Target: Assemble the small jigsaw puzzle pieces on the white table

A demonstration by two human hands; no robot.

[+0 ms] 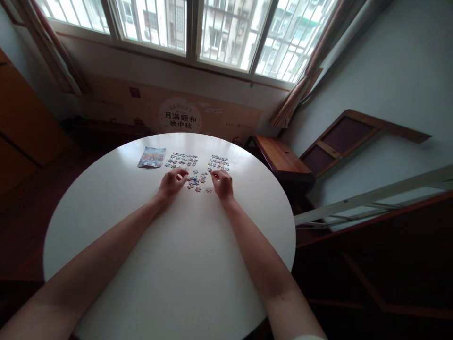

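Loose jigsaw puzzle pieces lie on the white round table (170, 264). On the left of my left hand (171, 182), whose fingers are curled and pinched, the tabletop runs bare to the packet. My right hand (223, 184) is also closed, thumb and finger together at the edge of the pieces. Whatever either pinch holds is too small to make out. Between the hands sits a small heap of puzzle pieces (194, 180). Beyond them, pieces are laid out in rows, a left group (182, 159) and a right group (220, 162).
A printed picture packet (152, 157) lies at the table's far left. Past the right edge stand a wooden stool or bench (281, 153) and a folded wooden chair (339, 137) against the wall. Barred windows (230, 33) line the far side.
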